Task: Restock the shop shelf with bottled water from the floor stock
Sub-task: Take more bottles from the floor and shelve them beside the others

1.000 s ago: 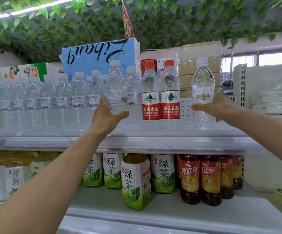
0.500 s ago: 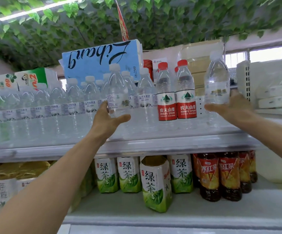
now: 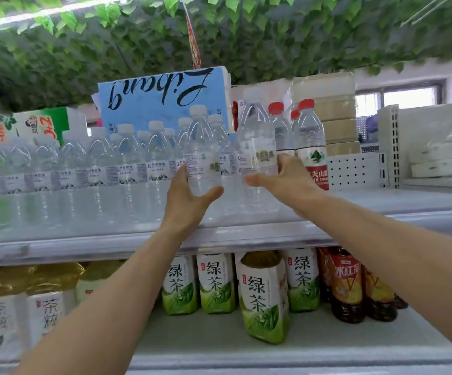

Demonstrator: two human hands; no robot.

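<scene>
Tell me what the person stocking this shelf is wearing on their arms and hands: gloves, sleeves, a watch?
Nothing that shows. The left hand and the right hand are bare, with no gloves, and no ring, watch or bracelet is visible. Both arms are uncovered all the way to the picture's edge, so no sleeve comes into view.
</scene>
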